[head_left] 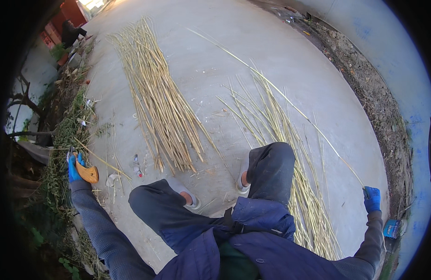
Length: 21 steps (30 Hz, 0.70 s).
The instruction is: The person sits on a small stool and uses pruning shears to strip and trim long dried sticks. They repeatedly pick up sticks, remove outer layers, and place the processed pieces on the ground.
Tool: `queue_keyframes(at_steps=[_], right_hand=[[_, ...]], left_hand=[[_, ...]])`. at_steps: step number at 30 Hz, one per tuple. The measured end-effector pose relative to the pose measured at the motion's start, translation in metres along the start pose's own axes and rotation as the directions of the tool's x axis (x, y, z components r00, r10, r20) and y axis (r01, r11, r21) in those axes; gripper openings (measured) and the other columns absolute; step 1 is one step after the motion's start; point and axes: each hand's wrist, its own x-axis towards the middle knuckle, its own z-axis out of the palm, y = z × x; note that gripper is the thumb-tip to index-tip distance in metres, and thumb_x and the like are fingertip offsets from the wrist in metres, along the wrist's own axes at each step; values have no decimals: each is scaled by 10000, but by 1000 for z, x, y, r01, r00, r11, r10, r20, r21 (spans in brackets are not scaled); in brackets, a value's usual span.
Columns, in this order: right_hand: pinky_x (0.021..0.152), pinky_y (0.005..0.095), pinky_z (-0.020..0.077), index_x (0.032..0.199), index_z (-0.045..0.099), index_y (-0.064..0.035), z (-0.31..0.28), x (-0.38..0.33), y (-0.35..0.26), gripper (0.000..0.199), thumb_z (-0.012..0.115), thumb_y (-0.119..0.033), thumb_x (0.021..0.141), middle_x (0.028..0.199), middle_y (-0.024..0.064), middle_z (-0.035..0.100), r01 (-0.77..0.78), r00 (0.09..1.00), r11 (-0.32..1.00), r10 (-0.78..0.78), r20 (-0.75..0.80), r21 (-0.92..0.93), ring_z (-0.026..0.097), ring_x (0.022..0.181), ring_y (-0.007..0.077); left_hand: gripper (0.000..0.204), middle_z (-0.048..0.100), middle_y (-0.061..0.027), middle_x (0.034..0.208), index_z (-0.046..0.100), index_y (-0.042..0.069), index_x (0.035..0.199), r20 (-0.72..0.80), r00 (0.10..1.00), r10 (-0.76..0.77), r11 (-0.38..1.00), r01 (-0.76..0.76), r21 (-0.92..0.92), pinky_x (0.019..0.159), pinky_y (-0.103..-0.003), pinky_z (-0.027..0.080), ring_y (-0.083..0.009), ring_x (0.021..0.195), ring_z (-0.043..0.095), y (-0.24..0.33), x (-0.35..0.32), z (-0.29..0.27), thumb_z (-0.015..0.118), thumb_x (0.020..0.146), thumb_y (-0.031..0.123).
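My left hand (75, 171), in a blue glove, is out at the far left, closed round a tool with a curved orange-brown wooden handle (88, 174). A small metal part shows beyond the fingers; the rest of the tool is hidden. Far to the right, my gloved right hand (372, 199) grips the thick end of a long, thin cane (313, 124). The cane slants away up and left, over a loose pile of greenish canes (301, 179) beside my right leg. Ahead, slightly left, lies a larger, tidier bundle of yellow-brown canes (157, 88).
Cut leafy stems (68, 126) line the left edge of the grey concrete (210, 56). Small litter (138, 165) lies near my left foot. A blue container (391, 228) stands by the right wall, below my right hand. A person (71, 33) sits far off at the upper left.
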Motion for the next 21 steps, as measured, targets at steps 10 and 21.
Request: queue_keyframes(at_steps=[10, 21], right_hand=[[645, 469, 473, 775, 644, -147, 69, -138, -36, 101, 588, -207, 834, 707, 120, 649, -227, 874, 973, 223, 432, -43, 636, 681, 332], [879, 436, 484, 1119, 661, -99, 31, -187, -19, 451, 674, -378, 765, 1066, 117, 688, -291, 220, 640, 768, 601, -711, 655, 1009, 285]], left_hand=[[546, 619, -17, 1198, 501, 117, 1356, 163, 976, -147, 985, 129, 114, 756, -236, 485, -72, 935, 590, -97, -73, 178, 643, 903, 386], [540, 618, 6, 1177, 533, 90, 1325, 278, 930, -242, 968, 210, 140, 683, -217, 490, -56, 882, 560, -102, -103, 264, 658, 895, 392]])
